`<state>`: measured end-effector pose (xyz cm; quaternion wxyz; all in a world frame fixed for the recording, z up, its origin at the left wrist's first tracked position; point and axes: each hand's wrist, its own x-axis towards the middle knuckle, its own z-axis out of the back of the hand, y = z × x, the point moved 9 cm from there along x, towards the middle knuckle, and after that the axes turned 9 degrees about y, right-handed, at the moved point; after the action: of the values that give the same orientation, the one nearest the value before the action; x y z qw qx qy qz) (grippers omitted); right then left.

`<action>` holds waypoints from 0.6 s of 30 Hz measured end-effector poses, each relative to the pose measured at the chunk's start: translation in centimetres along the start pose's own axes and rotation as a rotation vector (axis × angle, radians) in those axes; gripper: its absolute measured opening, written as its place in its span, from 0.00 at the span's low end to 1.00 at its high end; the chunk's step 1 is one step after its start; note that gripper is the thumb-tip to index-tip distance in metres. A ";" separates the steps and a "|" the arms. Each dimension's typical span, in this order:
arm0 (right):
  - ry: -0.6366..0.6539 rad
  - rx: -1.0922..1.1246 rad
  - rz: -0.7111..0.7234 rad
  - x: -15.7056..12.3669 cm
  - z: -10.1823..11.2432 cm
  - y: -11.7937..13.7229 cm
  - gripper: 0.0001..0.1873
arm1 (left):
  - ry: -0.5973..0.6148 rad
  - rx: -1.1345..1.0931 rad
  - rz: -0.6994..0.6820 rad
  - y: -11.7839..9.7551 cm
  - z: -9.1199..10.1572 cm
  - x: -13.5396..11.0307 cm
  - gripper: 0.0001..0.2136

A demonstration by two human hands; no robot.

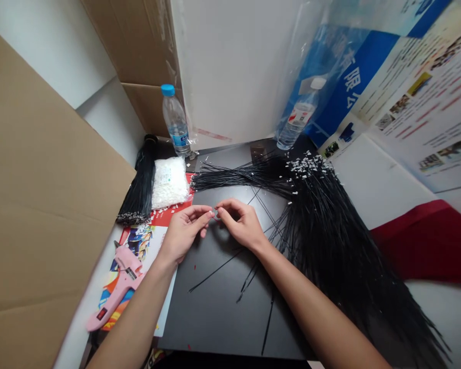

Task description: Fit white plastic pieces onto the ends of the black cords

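Between the thumb and forefinger of my left hand is a tiny white plastic connector. Fingertip to fingertip with it, my right hand is closed in a pinch; what it holds is too small to make out, though a dark speck shows at its tips. Loose black wires run out from beneath my right wrist and forearm over the dark table. Behind my hands lies a bundle of black wires. To the right spreads a large heap of black wires with white connectors on their far ends.
A bag of white connectors rests on a printed sheet, with a pink glue gun nearer me. Another wire bundle is at far left. Two water bottles, one blue-capped, one white-capped, stand at the back. Cardboard borders the left.
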<state>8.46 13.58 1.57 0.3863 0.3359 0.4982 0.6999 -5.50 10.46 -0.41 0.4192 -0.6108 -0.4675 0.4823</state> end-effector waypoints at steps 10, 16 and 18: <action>0.010 0.013 0.014 -0.3 0.1 0.0 0.10 | -0.024 0.029 0.003 -0.4 0.1 0.0 0.17; 0.035 0.039 -0.001 -0.3 -0.1 -0.2 0.10 | -0.031 0.088 -0.004 -0.3 0.3 0.1 0.18; 0.053 0.049 -0.001 -0.3 -0.3 -0.2 0.10 | -0.028 0.093 -0.006 -0.3 0.4 0.0 0.17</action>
<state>8.44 13.24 1.27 0.3650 0.3263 0.5253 0.6960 -5.98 10.59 -0.21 0.4418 -0.5825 -0.4522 0.5109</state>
